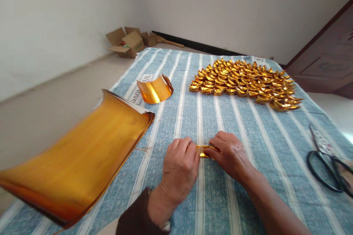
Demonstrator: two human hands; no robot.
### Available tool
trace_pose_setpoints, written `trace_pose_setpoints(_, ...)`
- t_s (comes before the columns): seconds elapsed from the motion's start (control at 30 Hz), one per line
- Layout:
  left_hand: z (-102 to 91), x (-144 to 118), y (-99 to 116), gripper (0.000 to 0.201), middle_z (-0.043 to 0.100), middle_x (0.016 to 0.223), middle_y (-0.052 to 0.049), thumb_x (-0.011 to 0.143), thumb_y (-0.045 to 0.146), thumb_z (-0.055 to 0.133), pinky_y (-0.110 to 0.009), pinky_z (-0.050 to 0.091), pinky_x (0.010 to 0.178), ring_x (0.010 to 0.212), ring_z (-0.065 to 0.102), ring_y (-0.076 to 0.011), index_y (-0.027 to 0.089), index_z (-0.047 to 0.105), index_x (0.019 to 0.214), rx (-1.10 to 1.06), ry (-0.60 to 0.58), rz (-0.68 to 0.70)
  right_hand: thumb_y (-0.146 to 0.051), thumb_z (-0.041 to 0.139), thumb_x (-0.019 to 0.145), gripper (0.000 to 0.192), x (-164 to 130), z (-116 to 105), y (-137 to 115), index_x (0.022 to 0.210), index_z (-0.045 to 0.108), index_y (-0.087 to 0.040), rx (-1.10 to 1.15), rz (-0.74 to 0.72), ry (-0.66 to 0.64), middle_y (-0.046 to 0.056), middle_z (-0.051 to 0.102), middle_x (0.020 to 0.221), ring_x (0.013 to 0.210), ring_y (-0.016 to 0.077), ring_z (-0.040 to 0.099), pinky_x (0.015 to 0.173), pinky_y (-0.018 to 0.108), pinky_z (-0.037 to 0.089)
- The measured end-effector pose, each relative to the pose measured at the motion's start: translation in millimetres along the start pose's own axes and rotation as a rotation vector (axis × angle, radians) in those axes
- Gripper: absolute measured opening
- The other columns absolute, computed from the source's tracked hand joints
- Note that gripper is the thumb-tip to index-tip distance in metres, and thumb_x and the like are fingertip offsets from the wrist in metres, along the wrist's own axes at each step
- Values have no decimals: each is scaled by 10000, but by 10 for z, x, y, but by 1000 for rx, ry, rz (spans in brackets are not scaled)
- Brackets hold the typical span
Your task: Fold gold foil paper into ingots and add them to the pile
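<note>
A: Nearest the camera, what are the hands doing?

B: The left hand (180, 161) and right hand (230, 154) meet over the striped blue cloth (220, 198). Between them is a small folded gold paper piece (205, 151), pinched at both ends. The left fingers are curled around its left end, the right fingers pressed down on its right end. Neither hand is loose.

A: Which way does the piece lie?

B: Its long axis runs left to right, straight across between the two sets of fingertips, low against the cloth. Most of it is hidden under the fingers, and both hands are equally close to it.

A: And round about?

B: To the left, a thick stack of gold foil sheets (79, 161), curling up at its far edge. To the right, black-handled scissors (328, 165), well apart from the hands. Further off, a small curled bundle of gold sheets (154, 90). Beyond that, a wide heap of folded gold paper ingots (245, 82). On the floor in the corner, open cardboard boxes (129, 42).
</note>
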State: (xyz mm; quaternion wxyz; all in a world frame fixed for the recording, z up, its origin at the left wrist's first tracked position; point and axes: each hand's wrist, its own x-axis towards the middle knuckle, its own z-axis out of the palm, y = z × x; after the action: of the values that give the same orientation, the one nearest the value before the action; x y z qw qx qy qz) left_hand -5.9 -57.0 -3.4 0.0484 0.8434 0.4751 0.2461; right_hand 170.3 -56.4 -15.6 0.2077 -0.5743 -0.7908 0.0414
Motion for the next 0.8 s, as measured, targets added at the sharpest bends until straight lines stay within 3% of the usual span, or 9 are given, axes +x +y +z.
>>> trace_pose_setpoints(0.33,-40,118,-40,177,610,853,-68,856,332,636,-353,437,746,849,542,-234,167,635,791,-12,-189,-151,-308,701,821,232,19,-1,2,645,621,-180,-15,-7,-15,27,566,724,717,173,514,661,301,330)
trace_pose_setpoints(0.57,-104,173,-67,188,558,637,-1,773,266,675,-285,292,580,630,501,-171,193,577,630,-159,-350,-273,-250,718,798,97,36,-44,-69,729,686,-191,67,8,-89,64,623,910,861,212,550,749,326,403)
trace_pose_setpoints(0.8,-65,153,-120,163,534,589,39,691,96,611,-257,316,584,593,488,-127,188,541,576,-435,-265,-265,-210,751,750,44,20,-15,-45,775,719,-195,187,-2,-56,96,629,1057,999,249,563,847,372,445)
